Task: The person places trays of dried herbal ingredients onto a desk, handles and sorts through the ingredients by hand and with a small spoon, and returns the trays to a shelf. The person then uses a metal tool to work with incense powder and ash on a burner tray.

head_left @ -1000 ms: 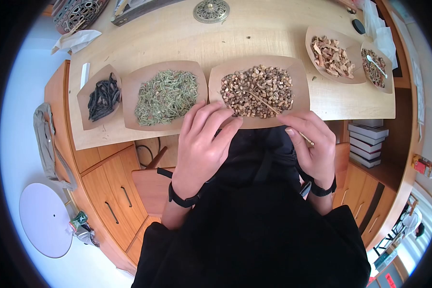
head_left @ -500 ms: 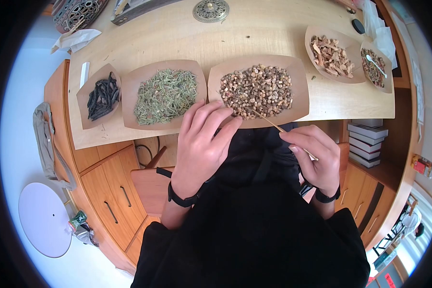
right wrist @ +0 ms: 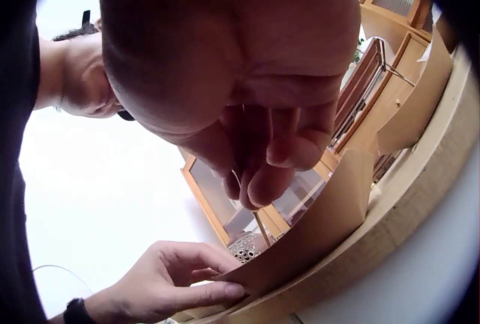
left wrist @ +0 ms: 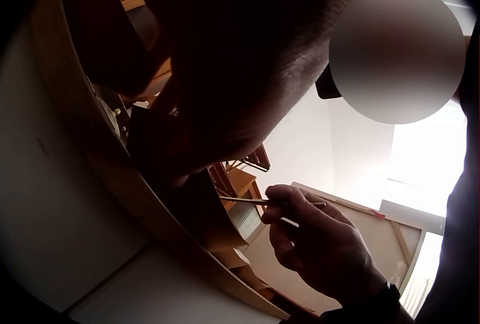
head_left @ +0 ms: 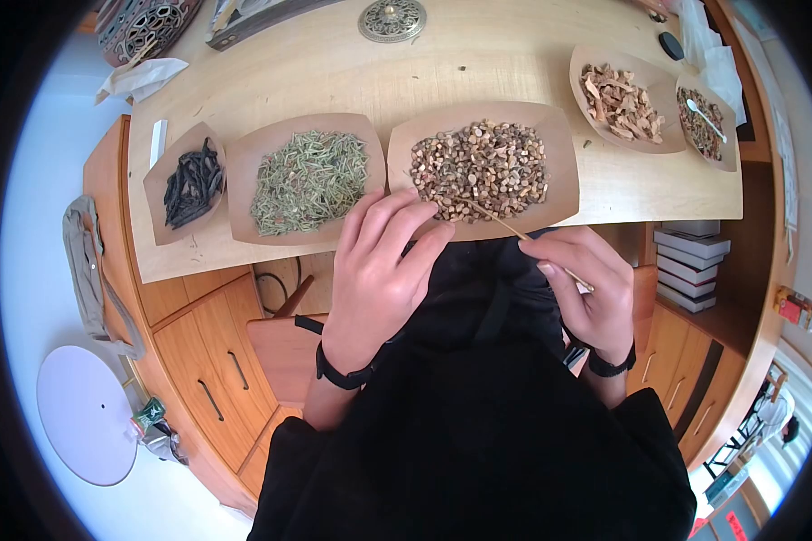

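Note:
My right hand (head_left: 595, 293) pinches a thin gold-coloured stick (head_left: 502, 223) between thumb and fingers. The stick slants to the left over the near rim, its far end at the near side of the brown chopped herb pieces (head_left: 492, 167). These lie heaped in a brown paper tray (head_left: 562, 167) at the table's front edge. My left hand (head_left: 381, 275) holds that tray's near left corner; in the right wrist view its thumb lies outside the paper wall (right wrist: 300, 245) and its fingers go behind the rim. The left wrist view shows the right hand and stick (left wrist: 251, 201) from below.
To the left stand a paper tray of green herb stems (head_left: 311, 180) and one of dark strips (head_left: 192, 185). At the right are trays of pale bark-like pieces (head_left: 622, 101) and mixed bits with a white spoon (head_left: 705, 119). A pierced metal lid (head_left: 392, 20) sits at the back.
The stick's far end has gone from the middle of the herb pieces to their near side. My right hand shifted right and toward me, then slightly back left. My left hand stays put.

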The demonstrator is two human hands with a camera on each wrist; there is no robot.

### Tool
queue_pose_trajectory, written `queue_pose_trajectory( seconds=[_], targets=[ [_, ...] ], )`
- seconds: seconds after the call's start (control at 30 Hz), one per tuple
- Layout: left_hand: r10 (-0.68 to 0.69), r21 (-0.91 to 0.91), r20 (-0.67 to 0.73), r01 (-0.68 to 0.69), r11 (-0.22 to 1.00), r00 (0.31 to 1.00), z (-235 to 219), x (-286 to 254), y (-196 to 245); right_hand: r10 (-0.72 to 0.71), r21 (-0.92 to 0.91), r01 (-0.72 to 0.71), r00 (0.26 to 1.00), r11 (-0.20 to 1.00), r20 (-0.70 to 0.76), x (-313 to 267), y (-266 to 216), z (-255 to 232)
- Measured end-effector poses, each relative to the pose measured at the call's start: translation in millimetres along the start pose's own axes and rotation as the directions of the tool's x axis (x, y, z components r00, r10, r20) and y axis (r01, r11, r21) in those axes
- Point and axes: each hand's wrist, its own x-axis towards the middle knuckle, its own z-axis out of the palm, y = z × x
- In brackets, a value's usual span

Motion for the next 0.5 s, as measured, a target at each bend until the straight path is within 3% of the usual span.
queue_pose_trajectory(
  seconds=[0.17, 0.27, 0.33, 0.5],
  targets=[
    [0.0, 0.008, -0.009, 0.0, 1.0, 1.0, 0.9, 0.5, 0.7, 0.019, -0.034, -0.02, 0.999, 0.999, -0.033, 7.2, 2.0, -2.4],
    [0.023, 0.005, -0.025, -0.023, 1.0, 0.999, 3.8, 4.9, 4.2, -0.036, -0.068, 0.028, 0.991, 0.997, -0.126, 14.5, 3.0, -6.3],
    [0.034, 0.026, -0.025, -0.033, 0.999, 0.999, 4.4, 7.0, 7.5, 0.069, -0.08, -0.085, 0.981, 0.993, -0.182, 18.9, 3.1, -5.4],
    [0.044, 0.01, -0.026, -0.043, 0.999, 0.999, 10.6, 7.1, 7.8, 0.02, -0.13, -0.039, 0.989, 0.991, -0.144, 22.8, 12.1, -0.8]
  ],
)
